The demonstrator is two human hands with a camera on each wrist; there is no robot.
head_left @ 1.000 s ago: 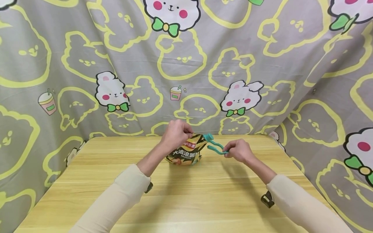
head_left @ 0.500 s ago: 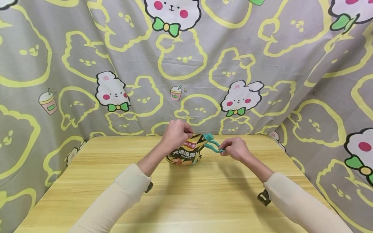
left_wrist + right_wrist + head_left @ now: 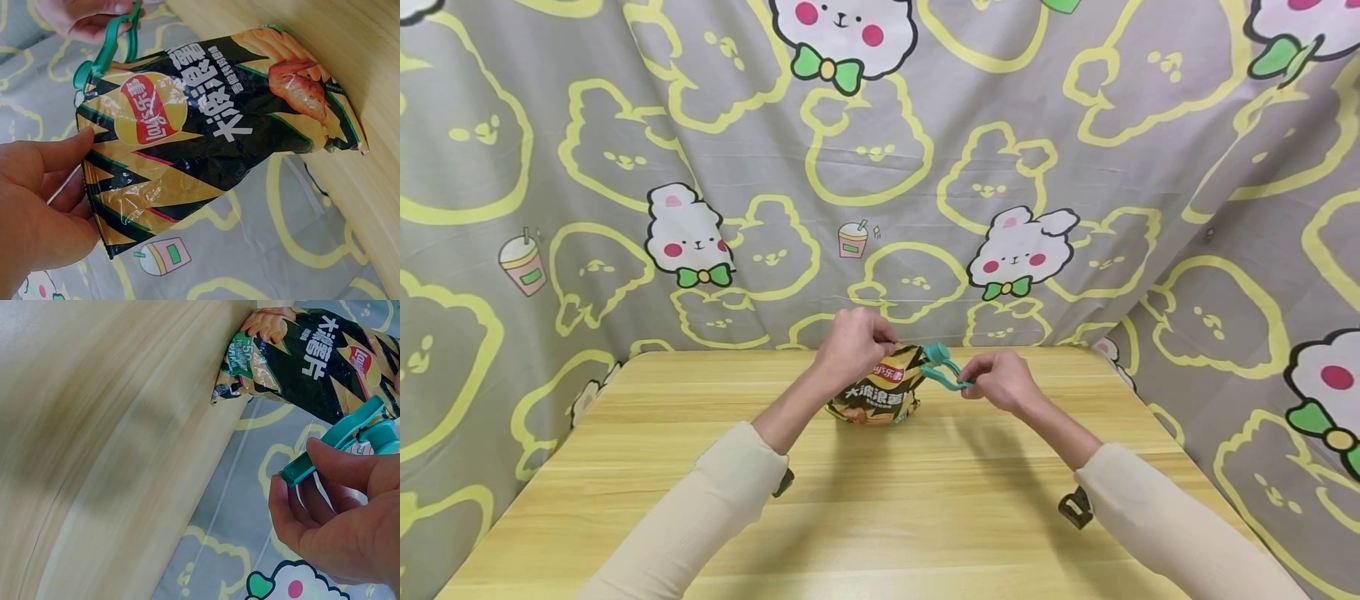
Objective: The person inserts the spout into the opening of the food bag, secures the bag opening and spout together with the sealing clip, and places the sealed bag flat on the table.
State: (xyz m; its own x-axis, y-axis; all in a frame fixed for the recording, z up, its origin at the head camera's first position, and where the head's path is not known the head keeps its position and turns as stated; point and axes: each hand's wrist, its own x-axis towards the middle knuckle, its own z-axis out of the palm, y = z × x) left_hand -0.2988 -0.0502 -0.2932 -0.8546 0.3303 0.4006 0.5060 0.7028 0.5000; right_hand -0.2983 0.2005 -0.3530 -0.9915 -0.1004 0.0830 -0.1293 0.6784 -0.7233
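Note:
A black-and-gold potato chip bag point(image 3: 876, 396) stands on the table, its top edge pinched between thumb and fingers of my left hand point(image 3: 852, 343). In the left wrist view that hand point(image 3: 44, 200) holds the bag's point(image 3: 187, 125) top at one corner. My right hand point(image 3: 1002, 382) pinches one end of a teal bag clip with a round spout point(image 3: 946, 379). The clip's two arms stand apart, at the bag's other top corner. In the right wrist view, one clip arm point(image 3: 344, 431) lies across the bag's front; how far the bag's edge reaches between the arms is hard to tell.
The wooden table point(image 3: 880, 508) extends toward me from the bag. A grey curtain with cartoon animals point(image 3: 872, 150) hangs behind its far edge and along the sides. Dark wrist camera mounts point(image 3: 1077, 507) show below both sleeves.
My right hand has moved left with the clip, bringing its arms from beside the bag to the bag's top right corner. The left hand and the bag have stayed in place.

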